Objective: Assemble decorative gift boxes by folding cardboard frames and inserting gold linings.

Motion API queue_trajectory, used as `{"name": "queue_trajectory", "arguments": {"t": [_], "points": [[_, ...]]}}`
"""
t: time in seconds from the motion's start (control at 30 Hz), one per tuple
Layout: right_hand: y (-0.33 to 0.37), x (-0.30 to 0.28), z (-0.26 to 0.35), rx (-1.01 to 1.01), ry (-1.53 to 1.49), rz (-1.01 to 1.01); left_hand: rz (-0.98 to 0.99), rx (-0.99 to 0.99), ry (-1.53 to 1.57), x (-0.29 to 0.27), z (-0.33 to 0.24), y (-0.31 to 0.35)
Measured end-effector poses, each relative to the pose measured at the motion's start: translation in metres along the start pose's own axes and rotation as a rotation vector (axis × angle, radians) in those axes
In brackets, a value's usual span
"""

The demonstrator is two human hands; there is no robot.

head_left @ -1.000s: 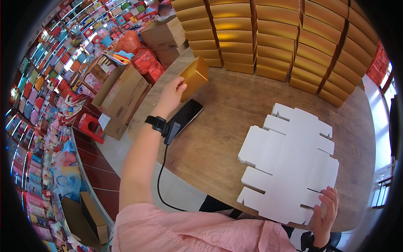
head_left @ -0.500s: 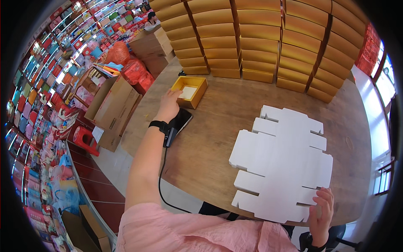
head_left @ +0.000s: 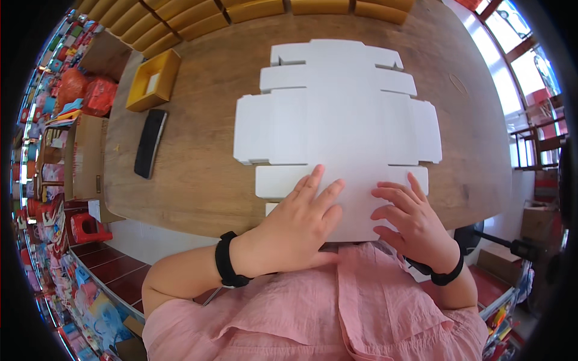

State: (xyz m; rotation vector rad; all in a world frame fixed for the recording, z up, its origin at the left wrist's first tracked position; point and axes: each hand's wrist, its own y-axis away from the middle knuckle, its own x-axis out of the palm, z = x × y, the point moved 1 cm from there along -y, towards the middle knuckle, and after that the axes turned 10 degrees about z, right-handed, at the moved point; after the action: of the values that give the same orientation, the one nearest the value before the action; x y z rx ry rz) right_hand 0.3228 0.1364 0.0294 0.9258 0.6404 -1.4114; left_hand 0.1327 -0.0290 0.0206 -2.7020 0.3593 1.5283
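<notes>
A white die-cut box blank [head_left: 349, 114], perhaps the top of a small pile, lies flat on the wooden table with its slotted flaps spread to both sides. My left hand [head_left: 295, 219] is over its near left part, fingers spread and apparently resting on the cardboard. Over the near right part is my right hand [head_left: 415, 219], its fingers apart and slightly bent, with nothing held. The blank's near edge reaches the front of the table, close to my pink shirt, and both hands hide some of its near flaps.
At the far left stands an open yellow box [head_left: 164, 81] with something pale inside. A black phone-like object [head_left: 150, 144] lies in front of it. Stacked golden boxes [head_left: 253, 11] line the table's far side. A thin loop [head_left: 457, 84] lies at the right.
My left hand has left the yellow box and come to the white blank. My right hand has moved in from its right edge. The view has turned down and to the right.
</notes>
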Motion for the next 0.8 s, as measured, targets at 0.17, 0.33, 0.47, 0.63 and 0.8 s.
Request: {"name": "queue_trajectory", "arguments": {"t": [0.17,0.33,0.47,0.63,0.8], "points": [[0.006,0.005,-0.002,-0.040,0.022,0.039,0.040,-0.058,-0.122,0.007,-0.003,-0.009],[0.010,0.005,0.004,0.010,0.097,0.015,0.083,-0.063,-0.009,-0.010,-0.002,-0.012],[0.001,0.013,-0.002,-0.029,0.367,-0.149,0.093,-0.034,0.134,-0.028,0.000,-0.015],[-0.033,-0.030,-0.023,-0.033,0.109,0.071,0.204,-0.286,0.327,-0.054,0.031,-0.042],[-0.060,-0.026,-0.044,0.118,0.187,0.072,0.225,-0.315,0.122,-0.052,0.065,-0.066]]}}
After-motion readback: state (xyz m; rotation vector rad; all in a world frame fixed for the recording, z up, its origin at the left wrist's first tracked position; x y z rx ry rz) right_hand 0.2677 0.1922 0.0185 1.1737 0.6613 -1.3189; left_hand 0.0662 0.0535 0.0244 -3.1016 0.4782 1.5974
